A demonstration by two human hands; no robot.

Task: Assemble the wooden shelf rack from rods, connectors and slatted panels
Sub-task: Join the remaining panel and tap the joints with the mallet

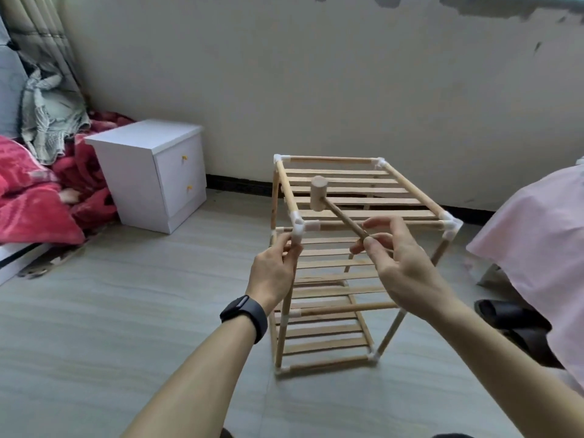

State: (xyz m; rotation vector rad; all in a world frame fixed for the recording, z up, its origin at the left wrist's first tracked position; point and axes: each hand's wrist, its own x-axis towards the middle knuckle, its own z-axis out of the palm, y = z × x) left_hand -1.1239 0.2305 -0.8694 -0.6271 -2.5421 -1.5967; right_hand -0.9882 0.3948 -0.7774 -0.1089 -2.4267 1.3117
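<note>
1. Shelf rack (357, 197) stands upright on the floor (126, 295).
2. Left hand (273, 268) pinches the rod just under the near-left white connector (297, 228).
3. Right hand (399, 263) pinches the wooden mallet (319, 197) by its handle end, head hovering over the top slats.

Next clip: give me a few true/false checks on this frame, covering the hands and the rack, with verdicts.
1. The right hand holds a mallet by its handle. True.
2. The left hand is empty. False: it grips the rack just below its near-left top connector.
3. The rack lies on its side. False: it stands upright.
4. A white nightstand stands left of the rack. True.
5. A watch is on the right wrist. False: it is on the left one.
</note>
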